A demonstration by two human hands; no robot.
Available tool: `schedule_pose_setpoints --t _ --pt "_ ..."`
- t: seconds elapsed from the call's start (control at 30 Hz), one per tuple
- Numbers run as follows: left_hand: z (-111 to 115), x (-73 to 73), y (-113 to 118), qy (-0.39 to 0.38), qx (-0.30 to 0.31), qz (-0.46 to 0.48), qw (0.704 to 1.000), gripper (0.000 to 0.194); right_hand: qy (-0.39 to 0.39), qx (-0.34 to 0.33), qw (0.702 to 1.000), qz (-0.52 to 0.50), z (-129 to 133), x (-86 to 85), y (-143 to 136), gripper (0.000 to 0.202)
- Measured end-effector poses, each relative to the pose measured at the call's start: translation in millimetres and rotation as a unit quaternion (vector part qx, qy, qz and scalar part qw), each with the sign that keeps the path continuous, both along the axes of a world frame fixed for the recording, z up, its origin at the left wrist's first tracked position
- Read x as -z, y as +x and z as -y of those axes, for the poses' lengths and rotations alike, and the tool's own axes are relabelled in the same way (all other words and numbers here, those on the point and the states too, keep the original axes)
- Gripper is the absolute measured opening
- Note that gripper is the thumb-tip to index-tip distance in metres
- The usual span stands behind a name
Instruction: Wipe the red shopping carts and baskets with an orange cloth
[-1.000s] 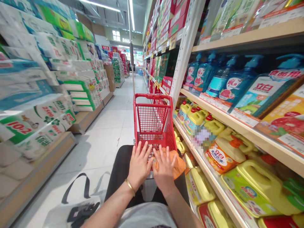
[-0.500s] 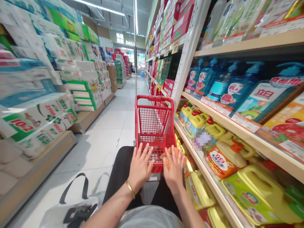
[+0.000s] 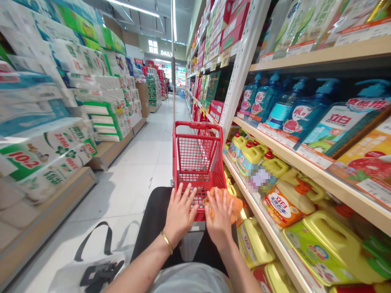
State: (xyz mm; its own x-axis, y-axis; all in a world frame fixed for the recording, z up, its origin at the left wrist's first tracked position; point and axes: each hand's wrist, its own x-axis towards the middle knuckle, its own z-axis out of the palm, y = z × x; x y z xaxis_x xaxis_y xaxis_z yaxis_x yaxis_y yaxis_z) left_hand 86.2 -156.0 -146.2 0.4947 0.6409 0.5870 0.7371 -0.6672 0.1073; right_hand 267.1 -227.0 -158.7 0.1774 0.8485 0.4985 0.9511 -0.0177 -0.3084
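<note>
My left hand (image 3: 181, 211) is spread palm down over my left knee, in front of the red shopping basket cart (image 3: 197, 152), and holds nothing. A gold bangle (image 3: 167, 243) circles that wrist. Over my right knee, my right hand (image 3: 219, 215) lies with its fingers spread on top of an orange cloth (image 3: 235, 205). The cloth sticks out to the right of the fingers and is not gripped.
Shelves of blue pump bottles (image 3: 301, 118) and yellow detergent jugs (image 3: 259, 242) rise close on the right. Stacked tissue packs (image 3: 58, 150) line the left of the aisle. A white bag (image 3: 88, 272) with a dark strap is on the floor at lower left.
My right hand has shifted slightly left, and more of the orange cloth shows to its right. My left hand has barely moved.
</note>
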Motion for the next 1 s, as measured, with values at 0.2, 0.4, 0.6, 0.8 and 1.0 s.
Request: schedule_pose_setpoints --t 0.2,0.4,0.6,0.8,1.0 --pt "-3.2 -0.2 -4.9 0.006 0.002 0.001 1.000 0.056 -0.019 -0.074 0.997 0.022 0.2 -9.0 -16.8 0.053" --pt "-0.3 -1.5 -0.3 0.009 0.008 -0.003 1.000 0.059 -0.060 -0.021 0.993 -0.101 -35.8 -32.2 55.6 0.056" --pt "-0.3 -2.3 -0.5 0.012 0.003 0.002 1.000 0.058 -0.080 -0.048 0.980 -0.174 -40.5 -26.7 71.9 0.060" --pt "-0.9 -1.5 -2.7 0.004 -0.004 0.008 1.000 0.055 -0.050 -0.049 0.991 -0.114 -10.6 -5.7 55.2 0.054" --pt "-1.3 -1.4 -0.2 0.009 0.003 -0.005 1.000 0.058 -0.130 -0.065 0.982 -0.118 -56.0 -34.2 86.6 0.058"
